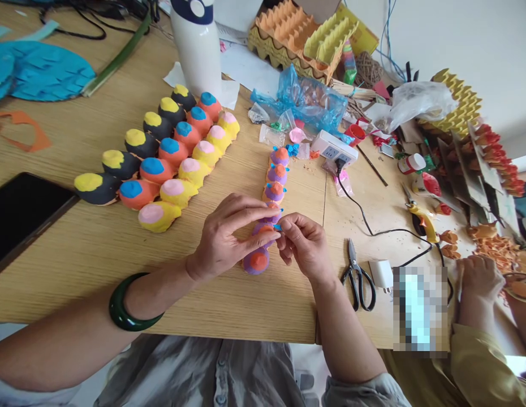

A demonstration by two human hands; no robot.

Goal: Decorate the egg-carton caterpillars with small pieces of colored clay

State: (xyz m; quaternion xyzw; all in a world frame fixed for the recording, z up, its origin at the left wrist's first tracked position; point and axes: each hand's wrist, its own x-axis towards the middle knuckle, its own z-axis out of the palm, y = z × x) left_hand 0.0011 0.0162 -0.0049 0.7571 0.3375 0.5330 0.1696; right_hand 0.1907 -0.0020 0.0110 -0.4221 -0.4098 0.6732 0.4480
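A strip of purple egg-carton bumps (276, 174) with orange tops and small blue points at their sides runs away from me on the table. My left hand (235, 232), wearing a dark green bangle (128, 305) on its wrist, reaches across the near part of the strip. Its thumb and fingers are around one bump, which they partly hide. From the right, my right hand (303, 246) pinches a tiny blue piece of clay (277, 227) against that bump's side. Closest to me, the end bump (257, 261) shows purple and orange with no blue points.
Black, orange and yellow bump rows (161, 152) lie left, near a phone (27, 215) and a white bottle (197, 56). Scissors (357, 277), a charger (380, 274) and a corded power strip (334, 148) are on the right. A co-worker's hand (479, 280) rests at far right.
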